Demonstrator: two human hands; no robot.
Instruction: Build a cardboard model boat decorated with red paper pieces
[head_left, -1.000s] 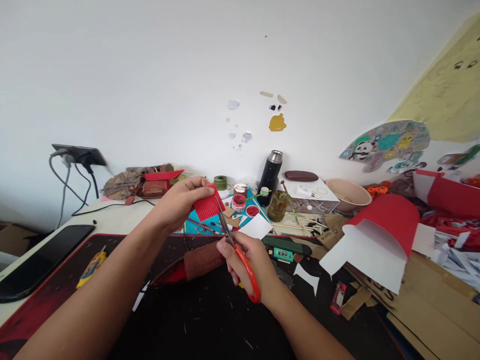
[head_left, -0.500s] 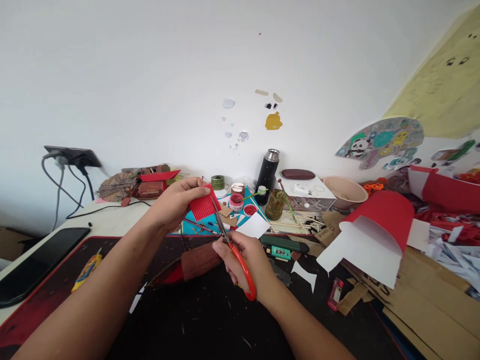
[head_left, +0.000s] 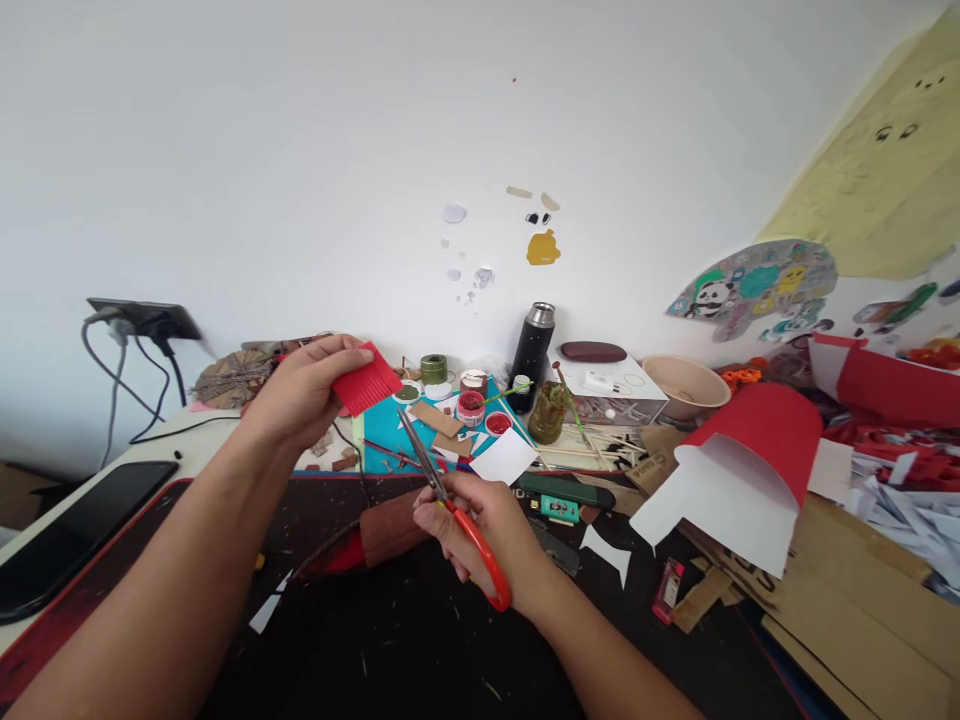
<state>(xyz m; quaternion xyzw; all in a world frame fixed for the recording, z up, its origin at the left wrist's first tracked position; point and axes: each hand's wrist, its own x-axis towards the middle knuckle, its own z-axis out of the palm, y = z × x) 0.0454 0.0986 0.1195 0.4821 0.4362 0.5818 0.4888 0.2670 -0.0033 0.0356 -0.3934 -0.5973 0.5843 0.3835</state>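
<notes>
Pinched in my left hand (head_left: 304, 385) is a small piece of red paper (head_left: 366, 380) with a row of narrow slits cut along one side. My right hand (head_left: 480, 525) grips a pair of scissors (head_left: 480, 556) by the orange handles, the blades pointing up and left, nearly closed. A gap separates the blade tips from the paper. Below and between my hands, a brown roll (head_left: 394, 528) with a red opening lies on the dark mat (head_left: 420, 640). Behind it is a blue sheet (head_left: 386, 450) with paint pots and cardboard scraps.
At the back stand a black thermos (head_left: 534, 350) and a murky jar (head_left: 547, 412). To the right are a red-and-white curled paper (head_left: 750, 440), cardboard (head_left: 862, 570) and a lighter (head_left: 667, 590). A phone (head_left: 82, 535) lies at the left, with cables (head_left: 127, 390) behind.
My left hand has drawn the red paper left and slightly up, away from the scissors. The scissors stay in my right hand, shifted slightly left, their blades no longer at the paper.
</notes>
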